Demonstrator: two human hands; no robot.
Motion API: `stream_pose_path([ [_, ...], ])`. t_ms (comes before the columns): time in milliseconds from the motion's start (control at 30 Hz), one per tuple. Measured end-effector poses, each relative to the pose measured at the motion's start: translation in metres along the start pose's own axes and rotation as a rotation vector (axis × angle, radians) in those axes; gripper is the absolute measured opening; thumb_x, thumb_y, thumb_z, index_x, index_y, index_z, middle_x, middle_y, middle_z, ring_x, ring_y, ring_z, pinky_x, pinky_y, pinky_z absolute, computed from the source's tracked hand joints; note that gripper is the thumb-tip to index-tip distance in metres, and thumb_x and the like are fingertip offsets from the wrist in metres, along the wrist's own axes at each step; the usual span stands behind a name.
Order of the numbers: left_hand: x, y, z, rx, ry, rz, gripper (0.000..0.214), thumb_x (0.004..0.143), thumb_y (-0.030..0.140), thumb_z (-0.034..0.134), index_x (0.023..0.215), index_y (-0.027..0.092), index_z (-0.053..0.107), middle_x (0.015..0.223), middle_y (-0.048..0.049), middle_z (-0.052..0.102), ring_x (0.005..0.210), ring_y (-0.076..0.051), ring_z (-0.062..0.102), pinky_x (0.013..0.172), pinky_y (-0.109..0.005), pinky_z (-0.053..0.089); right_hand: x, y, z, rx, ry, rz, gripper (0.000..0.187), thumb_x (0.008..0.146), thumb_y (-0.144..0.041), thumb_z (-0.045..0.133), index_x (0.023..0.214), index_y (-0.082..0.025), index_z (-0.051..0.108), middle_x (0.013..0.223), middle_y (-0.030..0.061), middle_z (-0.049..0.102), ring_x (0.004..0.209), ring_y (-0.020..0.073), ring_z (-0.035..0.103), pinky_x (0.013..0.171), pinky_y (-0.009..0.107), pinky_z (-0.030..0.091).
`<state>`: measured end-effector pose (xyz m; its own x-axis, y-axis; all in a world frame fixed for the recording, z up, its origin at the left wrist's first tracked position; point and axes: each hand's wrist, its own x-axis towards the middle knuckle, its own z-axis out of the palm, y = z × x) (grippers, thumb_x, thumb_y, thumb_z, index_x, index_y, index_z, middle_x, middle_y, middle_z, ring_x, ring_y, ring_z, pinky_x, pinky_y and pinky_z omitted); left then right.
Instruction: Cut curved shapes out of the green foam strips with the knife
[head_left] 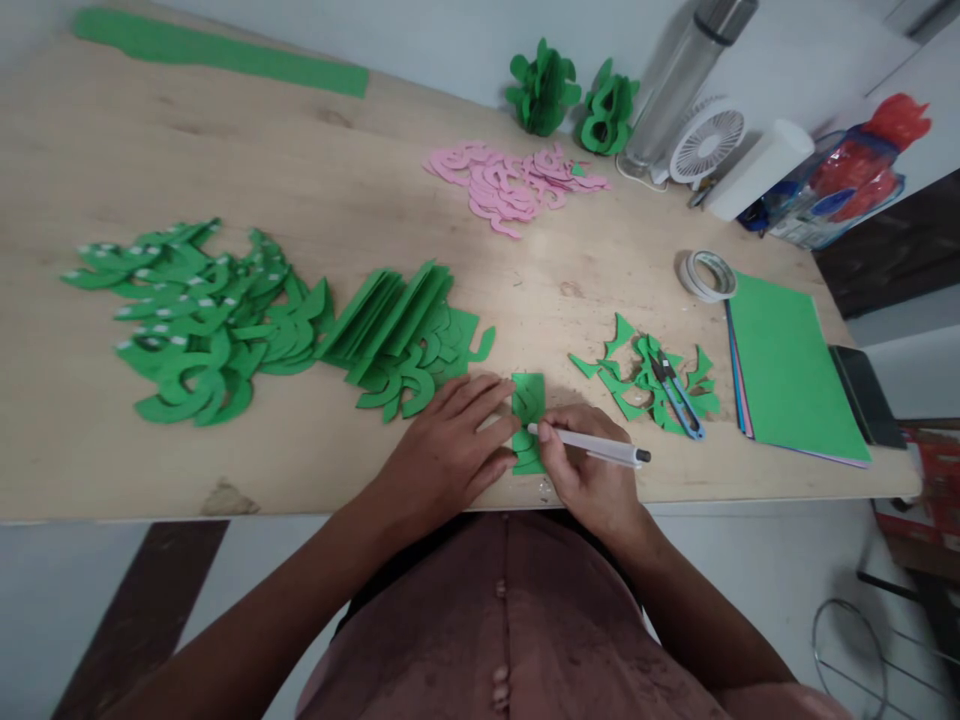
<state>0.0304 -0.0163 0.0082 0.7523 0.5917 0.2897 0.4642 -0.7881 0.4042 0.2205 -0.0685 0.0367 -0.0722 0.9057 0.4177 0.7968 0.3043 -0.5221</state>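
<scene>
**Currently drawing curves on a small green strip (529,402)**

Nearest, at the front edge of the table (562,255), steadying and marking at once. With the left hand (450,440), fingers laid out flat and gripping nothing, tips along the strip's left border, apparently to stop any sliding. With the right hand (596,475), fingers closed around a white pen (600,448), point down near the strip's middle, between one curved line beyond and another nearer. Judging by those, at the outlining step. Called for next, most likely: a firm left hold and a short, controlled curve, clear of the left fingertips.

Further out, leftward: pleated green pieces (397,310) lying over curved cut ones (448,340); then a heap of green shapes (210,320), many bearing small white patches. Rightward: blue-handled snips (682,400) lying on green offcuts (643,376), then a stack of sheets (795,360), green uppermost, with tape rolls (696,287) by one corner.

Farther back: a spread of pink cut pieces (510,180). Along the far edge: a long green band (225,60) lying flat to the left, two standing green bundles (544,90), a tall clear bottle (681,88) and a small white fan (707,143).
</scene>
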Motion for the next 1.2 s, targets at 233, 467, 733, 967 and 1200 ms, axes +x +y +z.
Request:
stream_pose_path([
  [233,0.0,0.0001,-0.0014,-0.007,0.002,-0.014,0.024,0.096,0.028,0.052,0.115,0.018,0.062,0.14,-0.0142,0.058,0.137,-0.031,0.047,0.115,-0.056,0.04,0.0007,-0.0007,-0.0014,0.03,-0.015,0.031,0.017,0.096,-0.025,0.052,0.084,-0.021,0.064,0.075,0.0036,0.072,0.069,0.0185,0.068,0.065,0.031,0.052],
  [467,0.0002,0.0002,-0.0011,-0.032,0.003,-0.022,0.024,0.096,0.029,0.052,0.116,0.018,0.061,0.14,-0.0143,0.058,0.138,-0.031,0.046,0.115,-0.056,0.04,0.0,-0.0004,0.0001,0.032,-0.004,0.021,0.016,0.096,-0.025,0.052,0.085,-0.022,0.064,0.075,0.0027,0.071,0.069,0.0185,0.067,0.066,0.032,0.052],
  [733,-0.0009,0.0001,0.0,-0.017,0.01,-0.013,0.026,0.097,0.029,0.051,0.116,0.014,0.059,0.139,-0.017,0.059,0.138,-0.032,0.046,0.115,-0.055,0.039,0.0003,-0.0023,0.0044,0.052,0.006,-0.006,0.016,0.097,-0.024,0.052,0.086,-0.02,0.064,0.077,0.004,0.072,0.07,0.018,0.068,0.068,0.032,0.053],
  [967,-0.0015,-0.0004,-0.0003,-0.031,0.003,-0.018,0.027,0.097,0.03,0.051,0.118,0.015,0.059,0.141,-0.0154,0.058,0.139,-0.031,0.045,0.115,-0.055,0.039,0.0001,-0.0028,0.0059,0.047,-0.003,0.013,0.017,0.097,-0.025,0.051,0.086,-0.022,0.064,0.076,0.0032,0.072,0.07,0.0184,0.068,0.067,0.033,0.053],
  [1200,-0.0014,-0.0004,0.0003,-0.032,0.009,-0.02,0.027,0.097,0.03,0.052,0.119,0.016,0.059,0.141,-0.0153,0.058,0.139,-0.031,0.045,0.115,-0.056,0.039,0.0016,-0.0037,0.0069,0.07,0.018,0.007,0.017,0.097,-0.024,0.051,0.085,-0.022,0.064,0.075,0.0031,0.071,0.069,0.0188,0.068,0.067,0.033,0.054],
])
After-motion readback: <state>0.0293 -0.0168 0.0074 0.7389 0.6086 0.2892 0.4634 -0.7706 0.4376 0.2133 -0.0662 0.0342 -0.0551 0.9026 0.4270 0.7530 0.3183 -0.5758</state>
